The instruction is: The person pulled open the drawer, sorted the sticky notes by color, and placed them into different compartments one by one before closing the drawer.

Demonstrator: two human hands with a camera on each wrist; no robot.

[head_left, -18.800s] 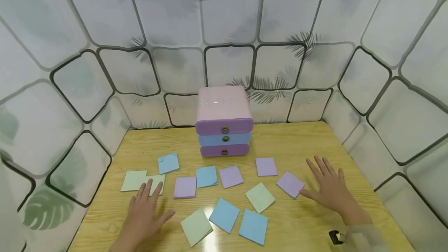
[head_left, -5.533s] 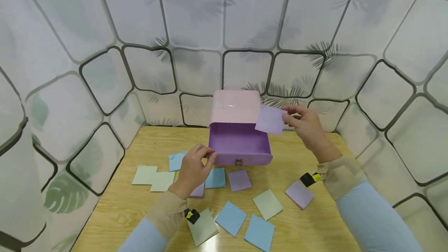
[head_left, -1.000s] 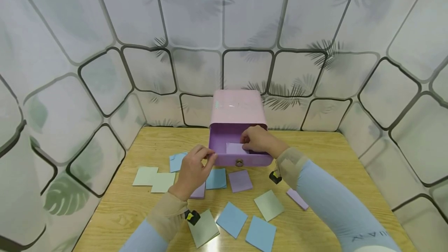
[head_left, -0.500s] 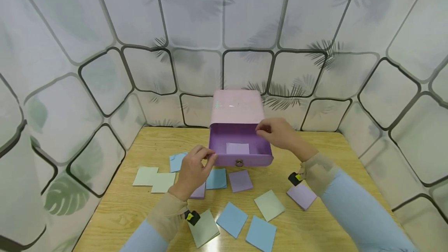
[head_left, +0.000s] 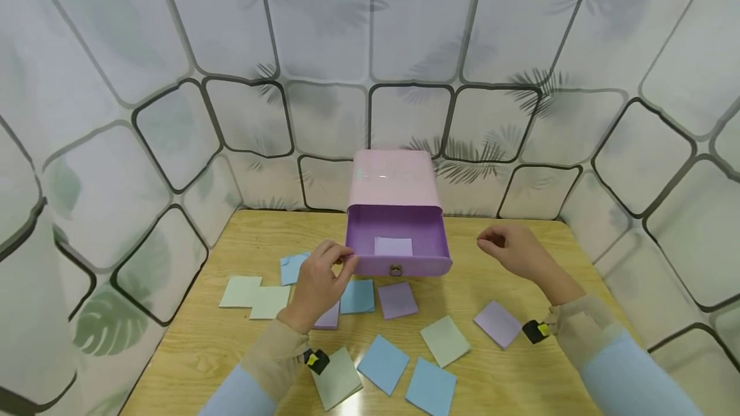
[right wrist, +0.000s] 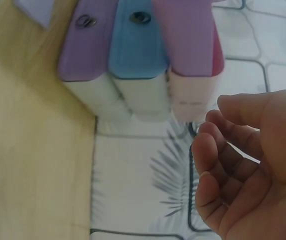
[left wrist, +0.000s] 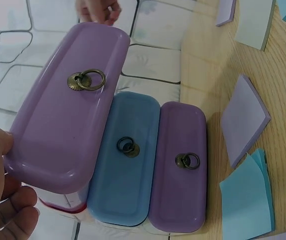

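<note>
The top purple drawer point(head_left: 422, 266) of a small pink chest point(head_left: 394, 178) is pulled out. One light purple sticky note point(head_left: 393, 247) lies inside it, near the front wall. My left hand point(head_left: 315, 284) pinches the drawer's left front corner; in the left wrist view the thumb rests at the front edge of the drawer face point(left wrist: 63, 130), with fingers behind it. My right hand point(head_left: 517, 254) is in the air to the right of the chest. Its fingers are loosely curled with nothing between them, as the right wrist view shows.
Below the open drawer are a closed blue drawer point(left wrist: 125, 175) and a closed purple drawer point(left wrist: 178, 185) with ring pulls. Purple point(head_left: 498, 324), blue point(head_left: 383, 364) and green point(head_left: 445, 341) sticky notes lie spread over the wooden table point(head_left: 497, 384). A patterned curtain point(head_left: 410, 31) surrounds it.
My right hand has let go of the purple note inside the drawer, lifted out and moved right, away from the chest. The left hand has stayed at the drawer corner.
</note>
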